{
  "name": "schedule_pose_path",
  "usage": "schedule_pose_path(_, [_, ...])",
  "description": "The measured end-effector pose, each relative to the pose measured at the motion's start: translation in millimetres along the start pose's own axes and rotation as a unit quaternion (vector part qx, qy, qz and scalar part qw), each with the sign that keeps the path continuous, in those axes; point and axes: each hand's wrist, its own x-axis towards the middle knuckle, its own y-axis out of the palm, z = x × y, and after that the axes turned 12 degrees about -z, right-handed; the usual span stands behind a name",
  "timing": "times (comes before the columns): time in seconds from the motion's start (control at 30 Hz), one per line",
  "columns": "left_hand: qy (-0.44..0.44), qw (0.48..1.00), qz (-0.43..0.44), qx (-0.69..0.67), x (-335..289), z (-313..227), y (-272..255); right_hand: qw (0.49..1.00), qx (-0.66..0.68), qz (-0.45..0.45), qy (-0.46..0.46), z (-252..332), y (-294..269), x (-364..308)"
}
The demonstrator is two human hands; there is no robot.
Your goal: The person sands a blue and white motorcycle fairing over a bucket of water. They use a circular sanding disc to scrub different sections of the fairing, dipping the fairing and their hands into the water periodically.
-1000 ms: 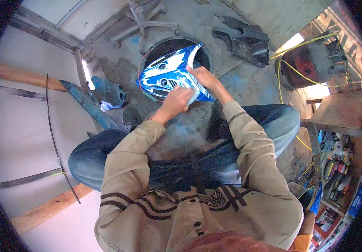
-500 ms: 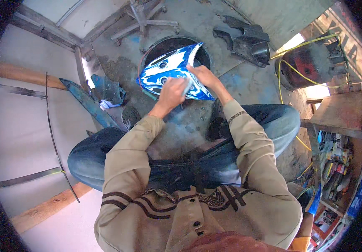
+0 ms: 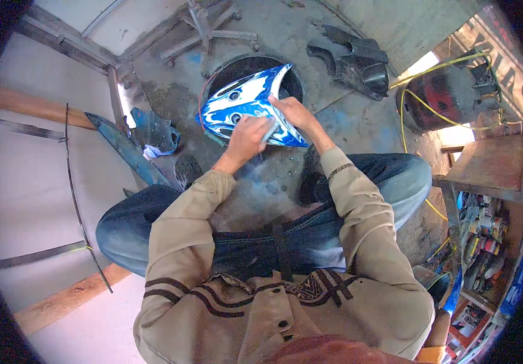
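Observation:
A glossy blue-and-white vehicle body panel (image 3: 255,92), curved and pointed, with round recesses in it, rests over a round black tub (image 3: 295,77) on the floor. My left hand (image 3: 247,138) is closed on a small pale grey-blue pad (image 3: 269,130), pressed to the near part of the panel; whether it is cloth or abrasive I cannot tell. My right hand (image 3: 295,113) grips the panel's right edge, its thumb on top and the other fingers partly hidden.
Black plastic parts (image 3: 355,57) lie beyond the tub to the right. A dark tank (image 3: 434,97) with a yellow hose stands farther right. A wheeled metal base (image 3: 204,33) is at the back. Blue panels (image 3: 131,148) lean at left; a wooden shelf (image 3: 489,161) is at right.
My left hand with the pad has shifted very slightly over the panel. The right hand keeps its hold, and the panel stays in nearly the same place.

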Motion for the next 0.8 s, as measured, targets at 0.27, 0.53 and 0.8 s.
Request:
schedule_pose_path(0.27, [-0.032, 0.999, 0.035, -0.003, -2.0, 2.8, -4.0, 1.000, -0.001, 0.005, -0.010, -0.6, 1.9, 2.2])
schedule_pose_path(0.53, [-0.009, 0.999, 0.021, -0.029, -1.2, -5.9, -2.5, 1.000, -0.003, 0.001, 0.002, 7.3, 0.0, -4.5])
schedule_pose_path(0.8, [0.019, 0.996, 0.055, -0.064, -2.8, -17.1, 1.3, 1.000, -0.023, 0.006, -0.003, -6.0, 0.3, 4.5])
